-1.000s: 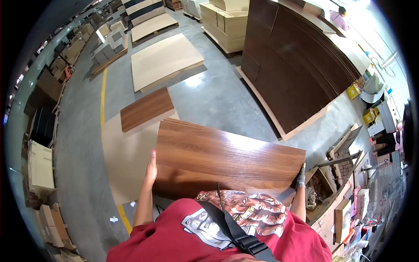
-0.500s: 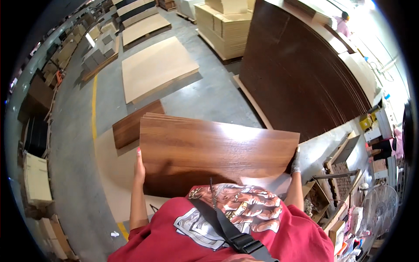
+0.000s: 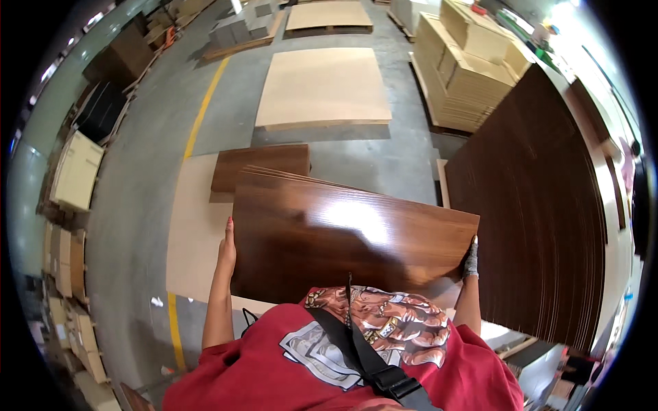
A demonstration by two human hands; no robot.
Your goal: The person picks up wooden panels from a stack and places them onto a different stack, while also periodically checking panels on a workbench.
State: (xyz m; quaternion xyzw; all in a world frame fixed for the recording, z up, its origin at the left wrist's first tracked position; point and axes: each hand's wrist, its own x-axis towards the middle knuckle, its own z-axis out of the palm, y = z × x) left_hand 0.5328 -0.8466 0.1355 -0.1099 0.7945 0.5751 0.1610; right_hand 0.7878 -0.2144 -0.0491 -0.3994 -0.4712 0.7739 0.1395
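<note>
Between my two hands I carry a small stack of glossy brown wood-grain panels (image 3: 308, 240), tilted, its right end lower than its left. My left hand (image 3: 227, 245) grips the stack's left edge with the thumb up; its other fingers are hidden behind. At the right edge my right hand (image 3: 471, 260), in a grey glove, holds the other end, its fingers partly hidden. Just past the stack, more brown panels (image 3: 253, 163) lie on a flat beige board (image 3: 188, 226) on the floor.
A tall stack of dark brown sheets (image 3: 528, 198) stands close on my right. Ahead lies a low stack of beige boards (image 3: 322, 85), with yellowish boards (image 3: 459, 75) piled to its right. A yellow line (image 3: 204, 109) runs along the grey floor at left. Cartons (image 3: 67, 257) line the far left.
My view has turned to the right, so the surroundings have shifted left to right across it. The panels stay in both hands and now slope down more to the right.
</note>
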